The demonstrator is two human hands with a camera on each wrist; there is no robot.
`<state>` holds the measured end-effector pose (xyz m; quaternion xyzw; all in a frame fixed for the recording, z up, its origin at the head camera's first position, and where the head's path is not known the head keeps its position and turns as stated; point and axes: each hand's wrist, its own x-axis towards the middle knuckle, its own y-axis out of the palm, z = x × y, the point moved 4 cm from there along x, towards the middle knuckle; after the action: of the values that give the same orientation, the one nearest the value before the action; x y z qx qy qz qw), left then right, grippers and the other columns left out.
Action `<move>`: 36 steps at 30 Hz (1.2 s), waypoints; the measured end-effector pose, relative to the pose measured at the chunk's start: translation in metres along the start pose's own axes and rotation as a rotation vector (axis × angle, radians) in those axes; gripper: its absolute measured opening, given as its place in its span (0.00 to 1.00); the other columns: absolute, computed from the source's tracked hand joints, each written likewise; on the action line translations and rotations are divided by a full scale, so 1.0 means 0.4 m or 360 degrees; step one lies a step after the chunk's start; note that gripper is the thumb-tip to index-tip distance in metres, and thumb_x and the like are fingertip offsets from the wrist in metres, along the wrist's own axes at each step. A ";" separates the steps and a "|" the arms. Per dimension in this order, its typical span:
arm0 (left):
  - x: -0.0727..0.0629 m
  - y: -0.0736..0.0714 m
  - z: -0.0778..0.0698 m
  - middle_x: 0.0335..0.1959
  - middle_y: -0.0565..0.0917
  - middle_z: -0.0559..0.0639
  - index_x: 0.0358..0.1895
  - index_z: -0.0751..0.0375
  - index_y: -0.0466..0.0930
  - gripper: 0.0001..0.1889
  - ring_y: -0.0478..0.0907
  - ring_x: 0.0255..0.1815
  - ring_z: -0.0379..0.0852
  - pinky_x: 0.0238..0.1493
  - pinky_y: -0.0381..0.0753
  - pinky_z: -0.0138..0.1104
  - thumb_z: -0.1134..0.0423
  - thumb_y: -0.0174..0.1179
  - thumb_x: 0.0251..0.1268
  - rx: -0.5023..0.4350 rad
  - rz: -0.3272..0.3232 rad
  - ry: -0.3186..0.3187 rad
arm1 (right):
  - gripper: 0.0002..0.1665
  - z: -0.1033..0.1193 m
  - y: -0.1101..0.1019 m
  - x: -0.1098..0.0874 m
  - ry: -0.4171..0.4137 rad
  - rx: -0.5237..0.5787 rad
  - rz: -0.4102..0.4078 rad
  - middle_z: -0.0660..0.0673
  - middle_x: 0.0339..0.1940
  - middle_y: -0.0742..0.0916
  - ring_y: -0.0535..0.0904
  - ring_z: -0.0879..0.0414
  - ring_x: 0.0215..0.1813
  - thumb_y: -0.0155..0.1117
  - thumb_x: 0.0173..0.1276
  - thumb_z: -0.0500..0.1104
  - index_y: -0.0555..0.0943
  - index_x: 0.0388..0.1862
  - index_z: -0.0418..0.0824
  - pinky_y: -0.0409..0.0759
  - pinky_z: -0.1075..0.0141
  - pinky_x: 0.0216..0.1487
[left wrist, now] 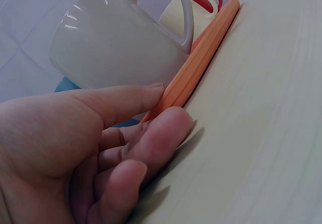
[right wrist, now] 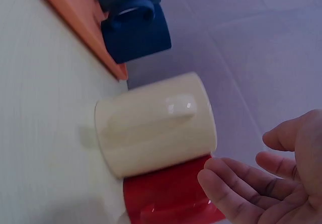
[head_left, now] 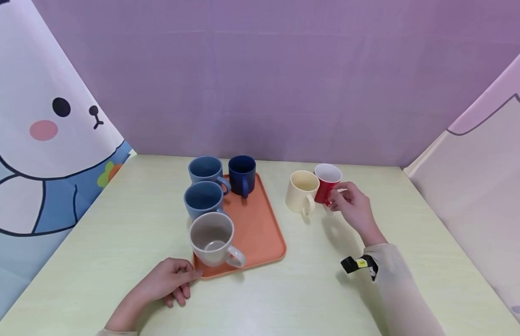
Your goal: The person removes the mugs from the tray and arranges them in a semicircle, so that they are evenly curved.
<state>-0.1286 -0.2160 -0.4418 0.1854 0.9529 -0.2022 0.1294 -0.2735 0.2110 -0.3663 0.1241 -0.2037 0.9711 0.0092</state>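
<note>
My left hand (head_left: 169,281) pinches the near left corner of an orange tray (head_left: 260,228), thumb on its rim and fingers curled below. A grey mug (left wrist: 121,38) stands on the tray beside that hand. Behind it are two dull-blue mugs (head_left: 203,199) and a dark navy mug (head_left: 243,177), also on the tray. To the right, a cream mug (head_left: 299,193) and a red mug (head_left: 324,190) with a white inside stand side by side on the table. My right hand (head_left: 353,205) is at the red mug's handle side; its fingers look loosely bent, with thumb apart from them, in the right wrist view.
The pale table (head_left: 310,298) runs back to a purple cloth wall (head_left: 260,84). Printed cloth panels (head_left: 41,186) flank it on the left and right. A black strap with a yellow label (head_left: 360,264) is on the right wrist.
</note>
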 end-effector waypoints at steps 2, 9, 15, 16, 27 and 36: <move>-0.001 0.000 0.000 0.18 0.82 0.51 0.33 0.62 0.80 0.17 0.82 0.16 0.47 0.15 0.76 0.32 0.50 0.59 0.72 0.0000 0.0001 0.0009 | 0.13 0.020 0.011 -0.002 -0.0051 -0.0010 0.0015 0.25 0.38 0.84 0.86 0.50 0.31 0.57 0.76 0.36 0.72 0.52 0.27 0.86 0.61 0.36; 0.001 -0.001 0.003 0.19 0.82 0.52 0.33 0.62 0.80 0.17 0.82 0.17 0.47 0.15 0.76 0.32 0.51 0.59 0.72 -0.0002 0.0004 0.0009 | 0.11 0.076 0.069 -0.003 -0.0190 0.0078 0.0089 0.26 0.36 0.85 0.85 0.49 0.31 0.58 0.74 0.34 0.74 0.49 0.26 0.86 0.63 0.34; 0.003 -0.002 0.003 0.19 0.82 0.52 0.34 0.62 0.80 0.17 0.82 0.17 0.48 0.15 0.75 0.32 0.51 0.59 0.73 -0.0010 0.0018 0.0020 | 0.09 0.109 0.134 -0.006 -0.0275 0.0075 0.0158 0.30 0.32 0.86 0.84 0.50 0.28 0.60 0.72 0.31 0.76 0.48 0.27 0.85 0.63 0.32; 0.003 -0.002 0.004 0.19 0.82 0.52 0.34 0.63 0.80 0.17 0.82 0.17 0.47 0.15 0.75 0.32 0.51 0.59 0.73 -0.0009 0.0019 0.0019 | 0.09 0.111 0.144 -0.005 -0.0280 0.0064 0.0177 0.30 0.32 0.86 0.85 0.49 0.29 0.60 0.72 0.32 0.76 0.48 0.28 0.85 0.64 0.32; 0.005 0.001 0.007 0.19 0.82 0.52 0.35 0.63 0.80 0.16 0.82 0.16 0.47 0.15 0.75 0.31 0.52 0.59 0.73 -0.0011 0.0019 0.0016 | 0.10 0.111 0.246 0.007 -0.0256 0.0050 0.0335 0.32 0.34 0.86 0.85 0.42 0.31 0.60 0.71 0.32 0.75 0.49 0.30 0.86 0.60 0.34; 0.006 -0.001 0.009 0.19 0.82 0.52 0.33 0.62 0.80 0.17 0.82 0.17 0.48 0.15 0.76 0.32 0.50 0.59 0.72 0.0009 0.0011 0.0014 | 0.10 0.080 0.316 0.033 -0.0219 -0.0011 0.0395 0.31 0.31 0.85 0.84 0.42 0.30 0.59 0.72 0.34 0.76 0.49 0.29 0.85 0.60 0.33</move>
<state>-0.1301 -0.2170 -0.4456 0.1899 0.9522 -0.2036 0.1254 -0.2874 0.0820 -0.3844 0.1644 -0.2210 0.9532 -0.1245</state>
